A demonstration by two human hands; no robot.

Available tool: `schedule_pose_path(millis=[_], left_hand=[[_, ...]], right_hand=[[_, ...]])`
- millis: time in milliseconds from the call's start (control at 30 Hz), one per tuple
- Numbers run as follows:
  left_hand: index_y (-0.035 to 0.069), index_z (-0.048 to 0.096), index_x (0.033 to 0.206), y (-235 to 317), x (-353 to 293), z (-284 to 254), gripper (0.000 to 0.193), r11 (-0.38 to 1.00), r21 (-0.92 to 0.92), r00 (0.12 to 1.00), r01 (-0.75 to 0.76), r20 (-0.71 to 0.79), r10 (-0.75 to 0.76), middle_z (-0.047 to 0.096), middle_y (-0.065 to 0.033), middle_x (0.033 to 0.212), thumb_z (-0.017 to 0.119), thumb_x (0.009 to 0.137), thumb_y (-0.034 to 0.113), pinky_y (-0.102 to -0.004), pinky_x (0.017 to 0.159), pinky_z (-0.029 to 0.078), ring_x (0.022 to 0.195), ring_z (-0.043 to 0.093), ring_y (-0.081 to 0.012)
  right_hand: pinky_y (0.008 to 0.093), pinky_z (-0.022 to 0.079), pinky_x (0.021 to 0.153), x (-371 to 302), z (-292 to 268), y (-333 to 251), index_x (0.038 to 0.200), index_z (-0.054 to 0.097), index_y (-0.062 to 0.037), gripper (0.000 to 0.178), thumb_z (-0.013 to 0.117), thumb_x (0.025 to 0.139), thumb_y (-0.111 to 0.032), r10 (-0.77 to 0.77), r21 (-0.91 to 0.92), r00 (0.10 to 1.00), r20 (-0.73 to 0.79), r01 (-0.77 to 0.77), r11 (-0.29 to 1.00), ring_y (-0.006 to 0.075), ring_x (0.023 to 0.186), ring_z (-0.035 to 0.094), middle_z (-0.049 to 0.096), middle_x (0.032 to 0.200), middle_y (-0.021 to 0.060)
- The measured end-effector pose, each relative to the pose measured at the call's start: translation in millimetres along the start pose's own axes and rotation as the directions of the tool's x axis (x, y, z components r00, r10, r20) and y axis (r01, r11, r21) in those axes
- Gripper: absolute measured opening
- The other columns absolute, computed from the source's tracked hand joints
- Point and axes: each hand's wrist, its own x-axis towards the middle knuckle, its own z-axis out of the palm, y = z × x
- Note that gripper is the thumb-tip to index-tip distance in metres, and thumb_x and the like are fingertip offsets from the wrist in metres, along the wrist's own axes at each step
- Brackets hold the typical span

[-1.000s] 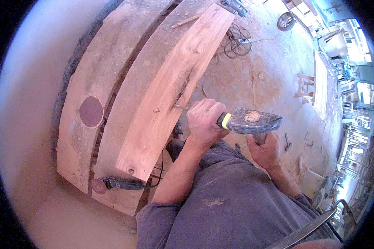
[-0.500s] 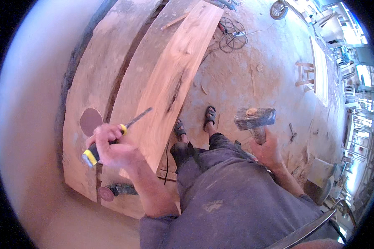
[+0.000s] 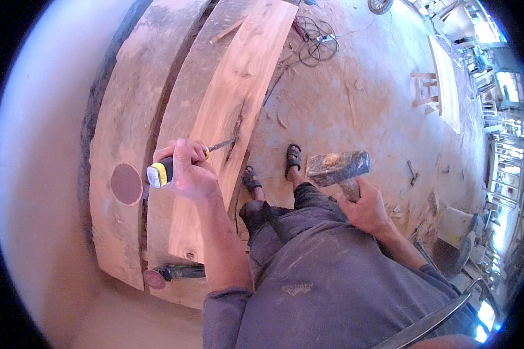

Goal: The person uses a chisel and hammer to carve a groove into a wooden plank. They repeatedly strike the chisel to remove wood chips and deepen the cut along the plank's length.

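My left hand is wrapped round the black-and-yellow handle of a chisel. Its narrow metal blade points right, with the tip over a dark crack in a long pale wooden board; whether it touches the wood I cannot tell. At my right, in front of my body, my right hand grips the short handle of a club hammer. The hammer's blocky, worn head is held up, apart from the board.
The board lies along a worn workbench with a long gap in it. A round sanding disc and an angle grinder rest there. A coiled cable lies on the dusty floor. Another board stands on a trestle at the right.
My left hand has moved right and forward with the chisel, bringing its tip over the crack. The hammer in my right hand has shifted slightly left.
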Motion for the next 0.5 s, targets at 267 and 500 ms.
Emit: schedule_pose_path(millis=[267,500], left_hand=[[0.004,0.050,0.082,-2,-12,21,0.018,0.965,0.243,0.982,-0.098,0.180,0.055,0.056,-0.0061,0.066,0.061,0.083,-0.010,-0.0280,0.054,0.044,0.054,0.051,-0.0125],[0.002,0.052,0.079,-13,-16,15,0.018,0.963,0.197,0.941,-0.182,0.318,0.112,0.055,-0.0056,0.066,0.059,0.080,-0.015,-0.0277,0.055,0.044,0.060,0.053,-0.0128]], right_hand=[[0.0374,0.051,0.068,5,-5,4,0.106,0.060,0.0015,0.028,0.070,0.084,-0.014,-0.036,0.075,0.998,-0.045,0.039,0.996,0.0177,0.074,0.061,0.064,0.077,0.0157],[0.0361,0.052,0.068,28,-35,-14,0.101,0.062,-0.0001,0.023,0.072,0.085,-0.014,-0.061,0.160,0.983,-0.171,0.088,0.983,0.0172,0.074,0.064,0.067,0.078,0.0115]])
